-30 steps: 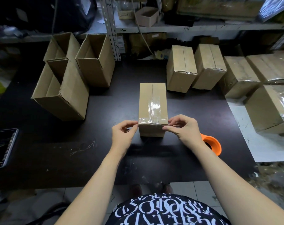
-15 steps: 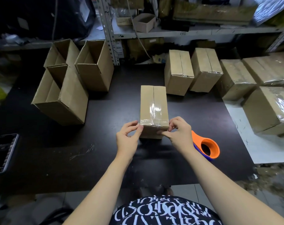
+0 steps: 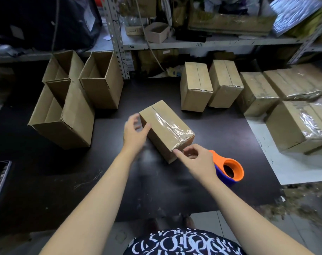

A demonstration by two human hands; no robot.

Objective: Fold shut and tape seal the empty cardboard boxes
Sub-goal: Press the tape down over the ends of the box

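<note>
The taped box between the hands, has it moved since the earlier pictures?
Yes. The taped box has turned: its far end now points left, away from the sealed box behind it.

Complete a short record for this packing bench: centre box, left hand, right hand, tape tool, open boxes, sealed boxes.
centre box: shut, clear tape along its top seam, askew on the dark table
left hand: open, at the box's left side
right hand: one finger at the box's near corner
tape tool: orange and blue, beside the right hand
open boxes: standing at left
sealed boxes: grouped at right
</note>
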